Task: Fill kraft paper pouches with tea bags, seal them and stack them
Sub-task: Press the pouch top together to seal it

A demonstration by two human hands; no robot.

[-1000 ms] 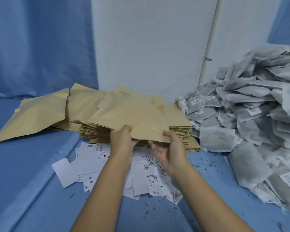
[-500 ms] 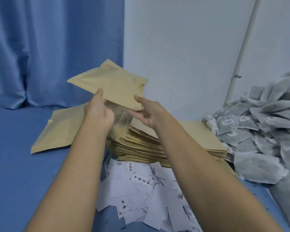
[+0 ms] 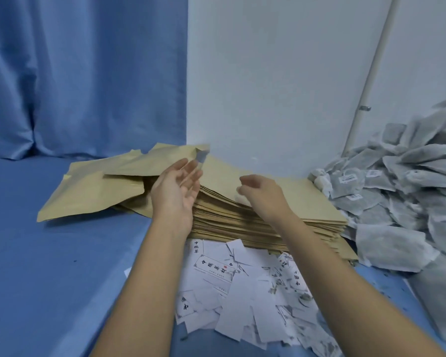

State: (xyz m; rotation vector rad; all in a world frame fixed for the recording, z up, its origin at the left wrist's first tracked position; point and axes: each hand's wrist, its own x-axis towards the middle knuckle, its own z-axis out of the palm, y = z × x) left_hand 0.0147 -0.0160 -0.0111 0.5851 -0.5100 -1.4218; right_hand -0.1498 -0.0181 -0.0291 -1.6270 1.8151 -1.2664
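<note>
A thick stack of flat kraft paper pouches (image 3: 301,202) lies on the blue surface against the white wall. Left of it lie a few looser pouches (image 3: 93,191), the top one (image 3: 150,161) resting across them. My left hand (image 3: 177,191) hovers just over the stack's left end, palm turned inward, fingers straight and empty. My right hand (image 3: 262,195) is over the middle of the stack, its fingers loosely curled with the tips near the top pouch; nothing shows inside them. A big heap of grey-white tea bags (image 3: 397,181) fills the right side.
White printed paper labels (image 3: 242,287) lie scattered in front of the stack, under my forearms. A blue curtain (image 3: 83,73) hangs at the back left. A white pipe (image 3: 371,73) runs up the wall. Open blue surface (image 3: 49,266) spreads to the left.
Both hands lifted one pouch off the stack and carried it left. It now lies on the looser pouches at the left, and both hands have let go.
</note>
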